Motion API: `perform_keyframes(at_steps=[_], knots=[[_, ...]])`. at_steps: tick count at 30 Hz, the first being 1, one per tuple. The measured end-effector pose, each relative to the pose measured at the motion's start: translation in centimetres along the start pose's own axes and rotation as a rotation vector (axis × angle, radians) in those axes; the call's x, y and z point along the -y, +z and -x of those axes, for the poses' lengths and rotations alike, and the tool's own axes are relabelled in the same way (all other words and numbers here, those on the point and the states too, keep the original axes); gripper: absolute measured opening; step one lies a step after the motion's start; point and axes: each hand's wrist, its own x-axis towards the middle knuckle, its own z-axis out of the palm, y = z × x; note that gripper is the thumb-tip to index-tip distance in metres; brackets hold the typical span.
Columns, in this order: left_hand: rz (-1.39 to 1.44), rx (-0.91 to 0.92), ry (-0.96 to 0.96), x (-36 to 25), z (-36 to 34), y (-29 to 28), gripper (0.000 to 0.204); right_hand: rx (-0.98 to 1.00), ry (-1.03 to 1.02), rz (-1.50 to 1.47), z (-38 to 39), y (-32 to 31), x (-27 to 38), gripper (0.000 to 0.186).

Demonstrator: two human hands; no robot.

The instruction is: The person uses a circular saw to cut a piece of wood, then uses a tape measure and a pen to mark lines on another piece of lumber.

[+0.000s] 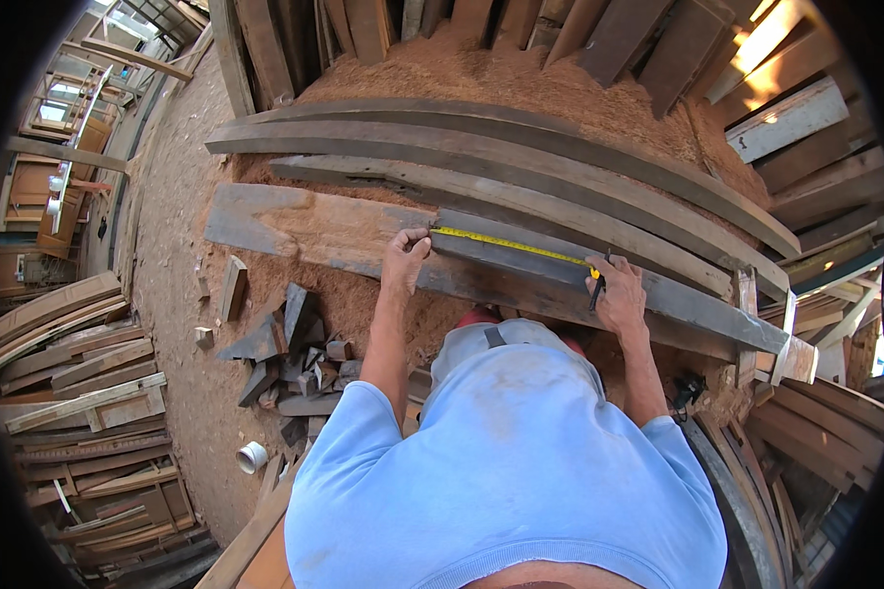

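Note:
A yellow tape measure (pixel 509 242) is stretched along a dark wooden beam (pixel 678 299) in front of me. My left hand (pixel 404 257) pinches the tape's end at the beam's left end. Toward the right, my right hand (pixel 619 294) is closed around the tape's other part, with a dark, slim object, perhaps a pencil, showing at the fingers; its exact kind is unclear. Beneath the beam lies a wide plank (pixel 334 231) dusted with sawdust. The tape's case is mostly hidden by my right hand.
Several long beams (pixel 521 149) lie parallel beyond the tape. Wood offcuts (pixel 300 353) are heaped on the ground left of me, near a white cup-shaped container (pixel 251 457). Stacked boards (pixel 98 393) line the left side, and planks (pixel 648 49) lean at the back over sawdust (pixel 462 79).

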Motion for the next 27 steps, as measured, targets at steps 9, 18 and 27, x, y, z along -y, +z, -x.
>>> perform_keyframes(at_steps=[9,18,27], knots=[[-0.055,-0.028,0.039,-0.2,0.3,1.2,0.015,-0.027,-0.006,-0.020,0.2,0.0,-0.8,0.042],[-0.102,-0.028,0.061,0.4,-0.1,0.6,0.015,-0.053,-0.020,-0.026,0.3,0.5,-0.8,0.045],[-0.110,-0.047,0.065,0.4,-0.1,0.7,0.015,-0.052,-0.025,-0.024,0.2,0.7,-1.0,0.045]])
